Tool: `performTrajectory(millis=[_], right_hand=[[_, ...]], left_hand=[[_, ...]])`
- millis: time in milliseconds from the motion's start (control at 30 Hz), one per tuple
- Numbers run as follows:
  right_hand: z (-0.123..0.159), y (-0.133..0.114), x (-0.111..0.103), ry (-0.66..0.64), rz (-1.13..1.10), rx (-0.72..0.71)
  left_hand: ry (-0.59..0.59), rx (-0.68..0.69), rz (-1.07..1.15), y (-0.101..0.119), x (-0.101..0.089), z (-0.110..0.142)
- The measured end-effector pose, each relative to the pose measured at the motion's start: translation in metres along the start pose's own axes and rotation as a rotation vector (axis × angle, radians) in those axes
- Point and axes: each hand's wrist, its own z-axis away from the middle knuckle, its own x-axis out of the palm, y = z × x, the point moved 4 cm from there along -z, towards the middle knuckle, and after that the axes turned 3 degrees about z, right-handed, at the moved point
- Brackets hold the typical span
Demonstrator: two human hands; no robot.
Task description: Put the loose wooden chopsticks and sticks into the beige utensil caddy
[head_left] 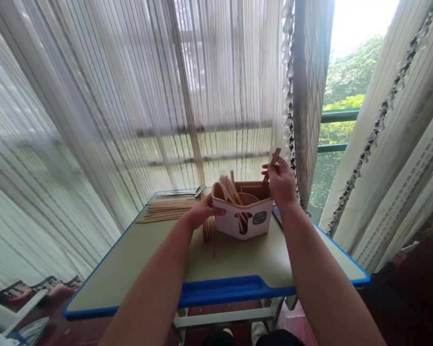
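Note:
A white chopstick holder [244,217] with wooden inner compartments stands on the far middle of a small desk [159,259]. Several wooden chopsticks [229,190] stick up from its left compartment. My left hand [202,214] rests against the holder's left side, thumb on its front wall, fingers hidden behind. My right hand [281,182] is closed on a few wooden chopsticks [273,161] above the holder's right compartment, their lower ends pointing into it. More chopsticks [168,210] lie flat in a loose pile on the desk to the left of the holder.
The desk has a blue rim with a pencil groove [220,288] along the near edge. Sheer striped curtains [130,96] hang close behind and to the right. A metal object [198,191] lies at the far edge. A chair [18,307] stands at lower left.

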Motion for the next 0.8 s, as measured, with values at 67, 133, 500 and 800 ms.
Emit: performTrajectory(millis=[67,133,500,800], right_hand=[[-0.002,-0.001,-0.001,-0.005,-0.053,0.005],[-0.003,-0.002,-0.001,-0.016,-0.098,0.010],[-0.003,0.019,0.009,-0.076,-0.028,0.095],[0.057,-0.063,0.001,0.332,0.330,-0.516]], left_hand=[[-0.010,-0.008,0.016,-0.001,-0.002,0.000],[-0.013,-0.017,0.033,-0.002,-0.004,0.000],[0.060,0.077,0.002,0.001,-0.002,-0.003],[0.444,0.033,-0.683,-0.007,-0.047,-0.002]])
